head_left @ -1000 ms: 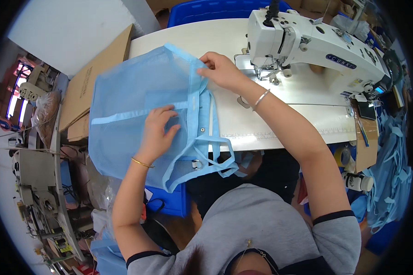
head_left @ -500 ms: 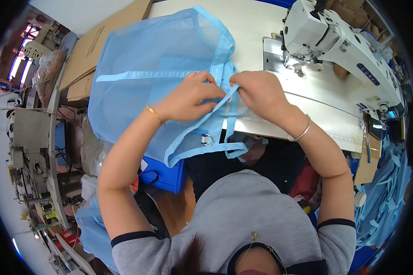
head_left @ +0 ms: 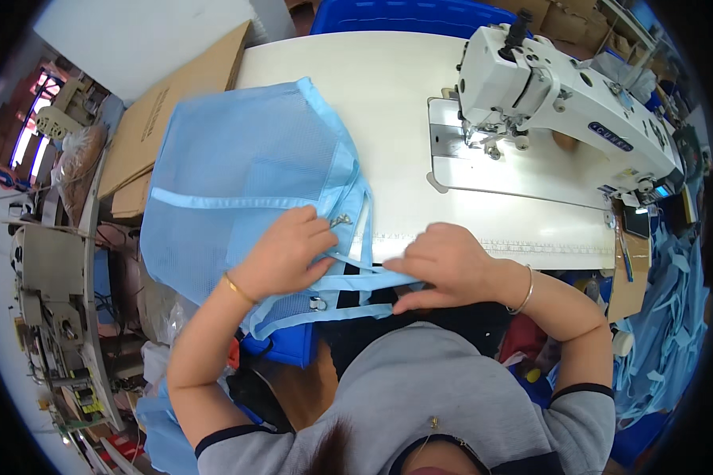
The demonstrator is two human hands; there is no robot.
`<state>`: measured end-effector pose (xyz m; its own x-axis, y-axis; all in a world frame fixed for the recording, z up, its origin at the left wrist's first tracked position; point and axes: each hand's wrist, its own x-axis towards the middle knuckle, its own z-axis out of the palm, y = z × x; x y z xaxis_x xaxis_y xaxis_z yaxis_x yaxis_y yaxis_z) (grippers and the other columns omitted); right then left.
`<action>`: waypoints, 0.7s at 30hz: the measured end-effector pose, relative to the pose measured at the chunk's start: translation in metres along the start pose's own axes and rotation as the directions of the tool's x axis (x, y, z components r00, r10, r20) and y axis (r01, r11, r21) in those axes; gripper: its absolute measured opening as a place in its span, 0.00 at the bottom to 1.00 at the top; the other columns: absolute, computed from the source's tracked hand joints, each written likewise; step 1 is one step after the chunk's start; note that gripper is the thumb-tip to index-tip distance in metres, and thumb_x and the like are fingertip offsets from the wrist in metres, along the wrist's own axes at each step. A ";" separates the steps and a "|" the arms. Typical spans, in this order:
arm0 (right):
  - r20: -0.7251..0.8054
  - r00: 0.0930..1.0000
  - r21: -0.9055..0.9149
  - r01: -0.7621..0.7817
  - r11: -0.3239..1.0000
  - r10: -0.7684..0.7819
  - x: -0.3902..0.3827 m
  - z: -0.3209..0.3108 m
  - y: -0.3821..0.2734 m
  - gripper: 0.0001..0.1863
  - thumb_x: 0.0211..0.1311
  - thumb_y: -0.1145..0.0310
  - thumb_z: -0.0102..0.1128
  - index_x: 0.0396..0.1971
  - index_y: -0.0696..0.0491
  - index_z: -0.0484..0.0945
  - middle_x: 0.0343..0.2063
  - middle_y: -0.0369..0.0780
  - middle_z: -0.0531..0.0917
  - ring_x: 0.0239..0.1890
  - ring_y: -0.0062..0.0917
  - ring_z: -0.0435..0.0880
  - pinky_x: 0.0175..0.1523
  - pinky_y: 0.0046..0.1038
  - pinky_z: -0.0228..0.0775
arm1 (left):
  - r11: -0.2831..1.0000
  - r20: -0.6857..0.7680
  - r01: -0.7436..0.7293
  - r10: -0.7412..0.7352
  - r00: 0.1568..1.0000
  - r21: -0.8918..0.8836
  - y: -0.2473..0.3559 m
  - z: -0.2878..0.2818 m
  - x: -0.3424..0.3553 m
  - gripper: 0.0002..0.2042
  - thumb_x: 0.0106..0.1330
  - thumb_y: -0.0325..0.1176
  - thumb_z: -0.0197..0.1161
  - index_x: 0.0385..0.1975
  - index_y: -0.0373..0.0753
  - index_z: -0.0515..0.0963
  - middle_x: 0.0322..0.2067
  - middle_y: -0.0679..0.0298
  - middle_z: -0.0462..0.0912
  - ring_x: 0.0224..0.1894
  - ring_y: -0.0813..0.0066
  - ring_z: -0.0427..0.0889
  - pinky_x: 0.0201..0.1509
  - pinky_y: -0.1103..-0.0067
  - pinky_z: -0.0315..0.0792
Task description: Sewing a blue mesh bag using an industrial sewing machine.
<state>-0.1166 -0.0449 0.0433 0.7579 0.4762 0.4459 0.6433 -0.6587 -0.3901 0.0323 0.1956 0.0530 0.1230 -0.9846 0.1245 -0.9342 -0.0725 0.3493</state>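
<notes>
A light blue mesh bag [head_left: 206, 146] with solid blue bands and straps lies on the left of the sewing table, its strap end hanging over the front edge. My left hand [head_left: 289, 252] is closed on the bag's band, fingers curled beside a small metal clip [head_left: 341, 221]. A metal D-ring [head_left: 317, 303] sits on the band nearest me. To the right, my right hand [head_left: 448, 269] has its thumb and fingers apart around the ends of the blue straps [head_left: 372, 280]; one strap runs in under the palm.
A white sewing machine [head_left: 562, 95] with its lamp lit stands at the right of the white table [head_left: 404, 71]. Folded cardboard [head_left: 166, 119] leans at the left, and a blue crate [head_left: 404, 16] is behind. Blue fabric pieces [head_left: 665, 317] hang at the lower right.
Both hands and the bag have come nearer to me, the bag also slightly left. My right hand has gone from pinching a strap to spread fingers. The metal clip now shows.
</notes>
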 end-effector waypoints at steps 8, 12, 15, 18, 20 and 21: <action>-0.249 0.825 0.454 -0.362 0.814 0.506 0.072 0.062 0.079 0.25 0.63 0.62 0.62 0.55 0.59 0.69 0.47 0.44 0.77 0.47 0.27 0.78 0.51 0.30 0.70 | 0.982 -0.120 -0.028 0.051 0.992 0.186 0.037 0.008 -0.016 0.17 0.42 0.22 0.64 0.37 0.35 0.76 0.35 0.57 0.75 0.39 0.59 0.75 0.43 0.69 0.72; 0.035 0.790 0.721 -0.445 0.531 0.613 0.119 0.025 0.065 0.20 0.62 0.64 0.62 0.49 0.59 0.71 0.35 0.40 0.80 0.39 0.21 0.78 0.46 0.25 0.70 | 0.981 -0.221 -0.127 0.157 0.963 0.146 0.054 0.006 -0.018 0.17 0.46 0.23 0.64 0.39 0.34 0.77 0.39 0.56 0.78 0.41 0.56 0.78 0.43 0.68 0.73; -0.128 0.871 0.736 -0.237 0.634 0.475 0.138 -0.018 0.044 0.14 0.60 0.66 0.63 0.39 0.59 0.75 0.27 0.35 0.80 0.31 0.15 0.76 0.39 0.22 0.69 | 0.958 -0.533 0.104 0.056 0.844 0.266 0.037 -0.027 -0.017 0.18 0.50 0.20 0.61 0.44 0.33 0.76 0.40 0.56 0.79 0.43 0.58 0.79 0.48 0.67 0.72; -0.262 0.964 0.579 0.119 0.807 0.046 0.150 -0.044 0.020 0.10 0.57 0.68 0.64 0.30 0.59 0.75 0.23 0.33 0.76 0.26 0.13 0.70 0.32 0.20 0.64 | 0.976 -0.677 0.085 -0.200 0.708 -0.200 0.025 -0.105 0.016 0.19 0.55 0.17 0.53 0.49 0.33 0.74 0.46 0.57 0.77 0.53 0.62 0.74 0.58 0.70 0.65; -0.005 0.999 0.591 -0.031 0.806 0.042 0.144 -0.082 -0.011 0.10 0.56 0.68 0.64 0.27 0.59 0.76 0.20 0.32 0.73 0.25 0.13 0.68 0.31 0.20 0.61 | 0.872 -0.560 -0.050 -0.267 0.785 -0.486 0.009 -0.131 0.038 0.18 0.56 0.17 0.52 0.48 0.35 0.75 0.47 0.57 0.77 0.54 0.63 0.72 0.60 0.70 0.64; -0.010 0.999 0.580 -0.028 0.814 0.042 0.140 -0.094 -0.020 0.10 0.56 0.68 0.64 0.27 0.59 0.76 0.20 0.32 0.73 0.25 0.13 0.68 0.31 0.20 0.61 | 0.910 -0.324 0.028 -0.176 0.929 -0.413 -0.004 -0.147 0.038 0.18 0.54 0.16 0.51 0.45 0.36 0.77 0.47 0.59 0.76 0.53 0.63 0.73 0.60 0.70 0.64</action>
<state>-0.0330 -0.0194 0.1890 0.7829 0.4422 0.4377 0.5651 -0.2114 -0.7975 0.0903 0.1818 0.1926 0.3873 -0.8507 0.3553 -0.7087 -0.0282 0.7050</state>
